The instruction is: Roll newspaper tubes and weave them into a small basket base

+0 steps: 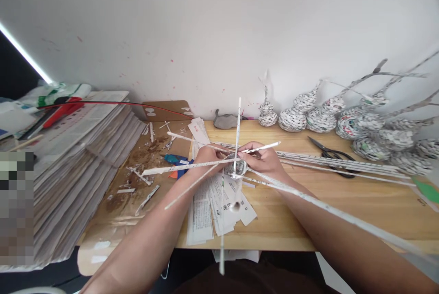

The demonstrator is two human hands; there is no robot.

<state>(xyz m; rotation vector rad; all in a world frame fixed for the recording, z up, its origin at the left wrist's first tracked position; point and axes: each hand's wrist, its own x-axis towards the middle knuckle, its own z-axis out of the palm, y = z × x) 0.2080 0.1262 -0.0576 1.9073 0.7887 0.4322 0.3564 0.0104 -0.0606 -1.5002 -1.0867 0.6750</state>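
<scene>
A small woven paper piece (236,168) is held between my two hands above the table, with long rolled paper strips sticking out of it in many directions. My left hand (210,157) is closed round its left side, the fingertips partly hidden behind the strips. On the right side, my right hand (262,157) pinches the piece and a strip near its upper edge. One long paper strip (329,207) runs from the piece over my right forearm. Beneath it lie cut sheets of printed paper (202,214).
Black scissors (334,154) lie to the right under a bundle of paper rods (356,166). Woven gourd shapes (321,119) line the wall. A blue glue gun (176,161) sits left, beside paper scraps and a tall newspaper stack (99,147).
</scene>
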